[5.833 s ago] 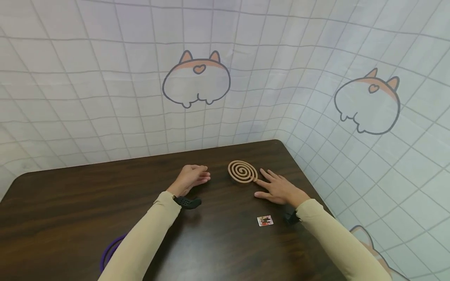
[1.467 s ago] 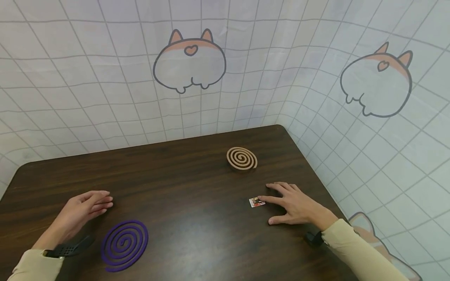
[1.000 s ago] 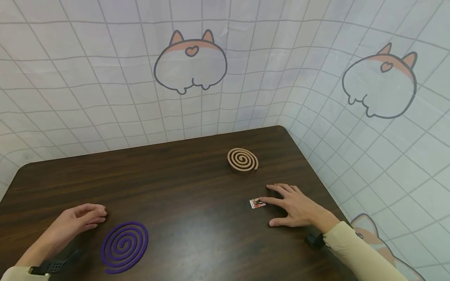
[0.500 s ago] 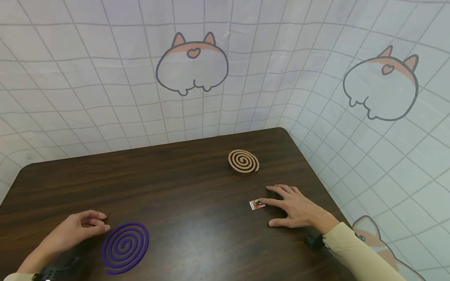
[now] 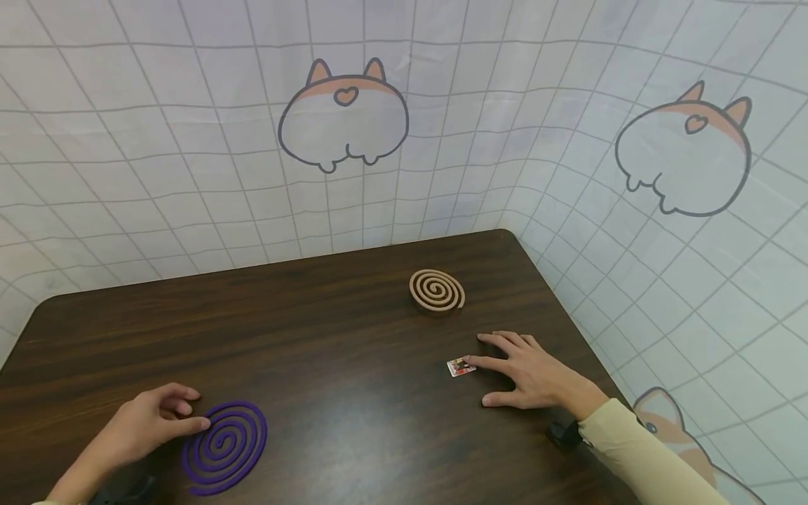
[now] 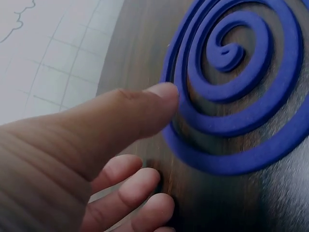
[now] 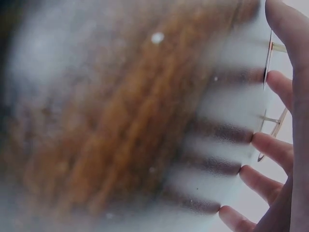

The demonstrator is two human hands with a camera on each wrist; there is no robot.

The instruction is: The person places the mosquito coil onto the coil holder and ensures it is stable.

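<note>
Purple spiral coil [image 5: 222,441]: approx. round, several turns w/ gaps btwn, small curled end at ctr. Lies flat on dark wood-grain bench [image 5: 328,337], L side, nr the front; loose outer end sits at its near L edge. L hand's [image 5: 145,424] thumb tip is over the outer turns on the far L; can't tell if touching. Small rect. card [image 5: 458,367]: white border, pic w/ red & dark patches, details too small to read. Lies flat, R of ctr, well apart from coil; R hand's [image 5: 529,373] index fingertip rests on its R part.
</note>
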